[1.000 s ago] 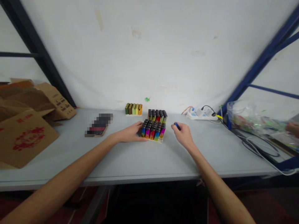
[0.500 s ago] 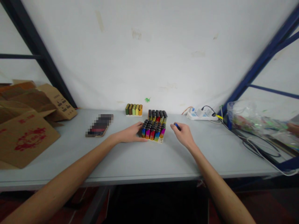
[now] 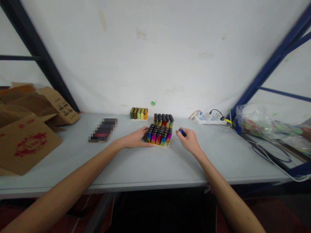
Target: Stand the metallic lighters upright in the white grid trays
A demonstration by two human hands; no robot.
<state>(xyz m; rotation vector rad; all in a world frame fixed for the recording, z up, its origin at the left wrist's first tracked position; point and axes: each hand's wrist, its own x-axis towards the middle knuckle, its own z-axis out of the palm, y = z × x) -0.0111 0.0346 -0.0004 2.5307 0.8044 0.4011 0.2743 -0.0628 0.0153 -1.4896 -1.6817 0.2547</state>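
Note:
Colourful lighters with black tops stand in rows in the front tray [image 3: 157,139], near the middle of the table. My left hand [image 3: 138,137] grips this tray at its left side, thumb towards the front and fingers behind. A pale bit of tray shows at its front right corner. To the right of the tray, apart from it, my right hand [image 3: 188,139] pinches a blue lighter [image 3: 182,132] with a dark top. Directly behind the front tray stands a second block of black-topped lighters [image 3: 164,119].
Green, brown and yellow lighters [image 3: 139,113] stand by the wall. A pixelated phone [image 3: 103,130] lies to the left, beyond it cardboard boxes [image 3: 29,139]. A white power strip [image 3: 210,119] with cables is at the back right, plastic bags [image 3: 257,123] farther right.
My right hand has moved slightly left, towards the front tray, with the blue lighter in it. My left hand stays on the tray.

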